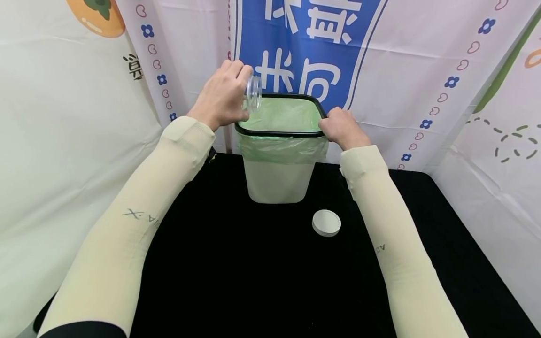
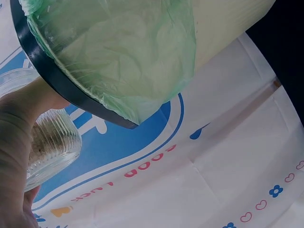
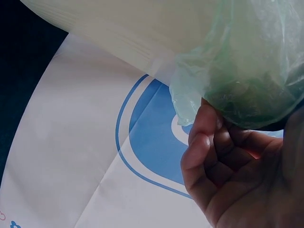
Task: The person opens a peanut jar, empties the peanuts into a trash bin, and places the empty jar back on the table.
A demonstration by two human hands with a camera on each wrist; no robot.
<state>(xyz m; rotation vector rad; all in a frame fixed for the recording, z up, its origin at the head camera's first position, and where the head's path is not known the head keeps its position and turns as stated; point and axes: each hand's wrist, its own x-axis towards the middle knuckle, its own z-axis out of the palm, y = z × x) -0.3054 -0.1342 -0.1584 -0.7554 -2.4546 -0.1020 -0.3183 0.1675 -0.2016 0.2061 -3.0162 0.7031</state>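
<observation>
Fingers left (image 1: 244, 73): curled round glass jar (image 2: 56, 140) | fingers right (image 3: 203, 121): gripping black bin rim (image 1: 283, 134)

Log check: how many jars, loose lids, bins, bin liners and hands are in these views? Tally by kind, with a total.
Glass jar: 1
White lid: 1
Black-rimmed bin: 1
Green liner: 1
Hands (left hand, right hand): 2
Total: 6
</observation>
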